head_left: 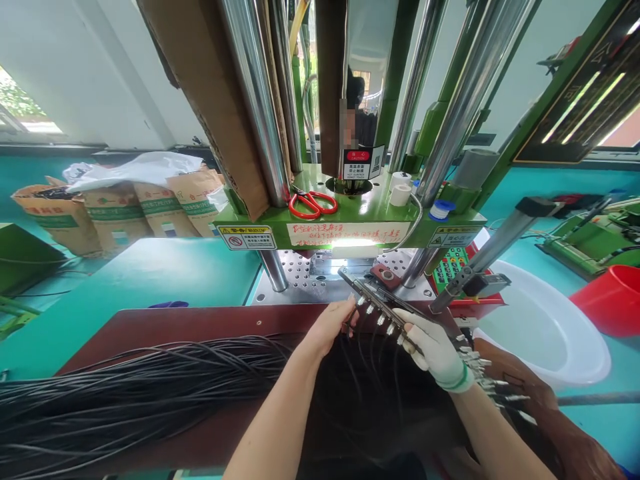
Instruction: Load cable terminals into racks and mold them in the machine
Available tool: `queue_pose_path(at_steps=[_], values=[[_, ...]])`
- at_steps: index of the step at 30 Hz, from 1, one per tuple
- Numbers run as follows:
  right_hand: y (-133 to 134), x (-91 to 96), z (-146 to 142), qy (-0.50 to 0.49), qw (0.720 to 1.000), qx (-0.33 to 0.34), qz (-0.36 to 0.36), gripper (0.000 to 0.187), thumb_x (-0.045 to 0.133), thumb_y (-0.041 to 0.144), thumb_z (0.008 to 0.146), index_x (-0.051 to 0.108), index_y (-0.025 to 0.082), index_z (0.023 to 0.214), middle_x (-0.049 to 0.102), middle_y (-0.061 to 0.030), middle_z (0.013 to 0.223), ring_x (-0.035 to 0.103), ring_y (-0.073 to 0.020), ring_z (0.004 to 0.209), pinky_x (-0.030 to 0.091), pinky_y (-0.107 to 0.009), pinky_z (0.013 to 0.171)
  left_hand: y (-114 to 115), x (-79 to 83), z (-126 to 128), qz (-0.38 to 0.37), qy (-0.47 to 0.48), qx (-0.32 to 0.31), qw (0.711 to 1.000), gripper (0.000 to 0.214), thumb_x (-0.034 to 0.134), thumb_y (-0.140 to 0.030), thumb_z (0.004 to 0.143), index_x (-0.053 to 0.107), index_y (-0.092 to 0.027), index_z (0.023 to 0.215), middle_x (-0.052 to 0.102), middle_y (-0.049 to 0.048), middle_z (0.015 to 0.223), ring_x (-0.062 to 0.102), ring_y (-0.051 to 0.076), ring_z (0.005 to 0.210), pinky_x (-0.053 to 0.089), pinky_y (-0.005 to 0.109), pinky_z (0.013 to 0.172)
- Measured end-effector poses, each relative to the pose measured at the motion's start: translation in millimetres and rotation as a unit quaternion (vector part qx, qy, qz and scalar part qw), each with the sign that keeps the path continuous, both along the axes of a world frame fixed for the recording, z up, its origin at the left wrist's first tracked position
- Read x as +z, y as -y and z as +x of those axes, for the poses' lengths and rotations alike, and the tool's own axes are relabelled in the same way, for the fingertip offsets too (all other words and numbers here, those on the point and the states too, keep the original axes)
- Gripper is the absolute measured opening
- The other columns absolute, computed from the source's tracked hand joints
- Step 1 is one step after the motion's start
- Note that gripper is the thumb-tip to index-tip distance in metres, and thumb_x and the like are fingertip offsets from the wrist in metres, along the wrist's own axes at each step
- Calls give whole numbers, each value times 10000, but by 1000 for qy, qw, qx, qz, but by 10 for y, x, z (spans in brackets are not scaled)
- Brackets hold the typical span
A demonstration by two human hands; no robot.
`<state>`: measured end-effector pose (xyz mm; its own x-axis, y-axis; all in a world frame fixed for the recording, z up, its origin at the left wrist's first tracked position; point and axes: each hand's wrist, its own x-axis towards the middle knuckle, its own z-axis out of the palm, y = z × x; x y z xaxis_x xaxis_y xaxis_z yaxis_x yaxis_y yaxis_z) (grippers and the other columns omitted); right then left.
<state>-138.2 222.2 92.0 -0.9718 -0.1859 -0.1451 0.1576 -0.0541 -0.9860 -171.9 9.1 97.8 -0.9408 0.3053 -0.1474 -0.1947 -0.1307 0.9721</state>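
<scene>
My right hand (434, 347), in a white glove, is closed around a long dark metal bar fixture (373, 298) that carries several cable plugs in a row. Thin black cables hang down from the plugs. My bare left hand (331, 323) pinches at the fixture's left side, fingers on one of the plugs or cables. Both hands are over a dark red-brown bench (165, 325), just in front of the perforated steel plate (300, 270) of a green vertical press.
A thick bundle of black cables (125, 393) lies across the bench at left. Red scissors (313, 203) rest on the green press platen. A white basin (550, 330) and a red tub (607, 300) stand at right. Paper sacks (115, 207) line the left wall.
</scene>
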Motion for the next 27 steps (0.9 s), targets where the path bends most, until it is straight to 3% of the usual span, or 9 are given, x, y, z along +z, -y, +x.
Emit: queue_pose_path(at_steps=[5, 9, 14, 18, 21, 23, 25, 27], values=[[21, 56, 20, 19, 1000, 2, 18, 630, 580, 473, 727, 484, 74, 1205, 474, 19, 534, 331, -47, 365, 176, -161, 281, -7, 21, 24, 20, -4, -24, 1000, 468, 401, -536, 801, 387, -164, 517, 388, -31, 507, 388, 71, 435, 271, 219, 452], [30, 74, 13, 22, 1000, 1, 13, 661, 589, 482, 714, 488, 56, 1209, 464, 17, 517, 329, -51, 374, 169, -171, 287, 11, 20, 14, 99, 31, -46, 994, 457, 454, -514, 784, 301, -179, 514, 407, -27, 534, 407, 79, 466, 318, 221, 480], [30, 15, 4, -2, 1000, 17, 21, 705, 588, 477, 714, 457, 13, 1228, 438, 20, 511, 351, -71, 421, 156, -179, 316, 31, 21, 12, 163, 46, -69, 983, 472, 510, -488, 761, 267, -184, 493, 327, -45, 496, 384, 81, 465, 348, 233, 506], [-3, 37, 38, -76, 991, 49, 94, 618, 497, 444, 788, 462, 22, 1239, 453, 15, 534, 358, -80, 447, 255, -212, 382, 16, 23, 26, 161, 15, -54, 985, 470, 516, -476, 762, 272, -188, 481, 306, -50, 487, 383, 83, 463, 338, 242, 514], [-114, 277, -14, -162, 952, 94, 242, 489, 417, 365, 840, 504, 88, 1234, 500, 7, 550, 431, -105, 501, 372, -248, 497, -30, -3, 28, 141, -12, -29, 990, 481, 507, -503, 757, 270, -192, 477, 295, -57, 474, 360, 79, 452, 318, 240, 503], [-226, 541, -123, -205, 913, 146, 320, 433, 423, 317, 826, 550, 138, 1200, 616, -33, 722, 536, -148, 651, 436, -277, 637, -78, -16, 39, 106, -32, -11, 994, 477, 493, -534, 753, 304, -188, 484, 316, -56, 477, 357, 79, 464, 322, 238, 508], [-334, 823, -266, -217, 886, 222, 345, 422, 461, 294, 787, 574, 165, 1173, 639, -46, 981, 569, -197, 867, 437, -296, 782, -133, -6, 68, 59, -54, -2, 997, 443, 474, -556, 753, 419, -171, 539, 410, -35, 525, 406, 91, 510, 345, 237, 526], [-394, 1050, -400, -215, 856, 275, 381, 463, 499, 240, 734, 559, 190, 1190, 608, -27, 1102, 556, -212, 970, 416, -288, 847, -184, 34, 115, 23, -65, -3, 998, 409, 483, -553, 748, 540, -151, 695, 523, 6, 650, 473, 112, 591, 377, 239, 550]])
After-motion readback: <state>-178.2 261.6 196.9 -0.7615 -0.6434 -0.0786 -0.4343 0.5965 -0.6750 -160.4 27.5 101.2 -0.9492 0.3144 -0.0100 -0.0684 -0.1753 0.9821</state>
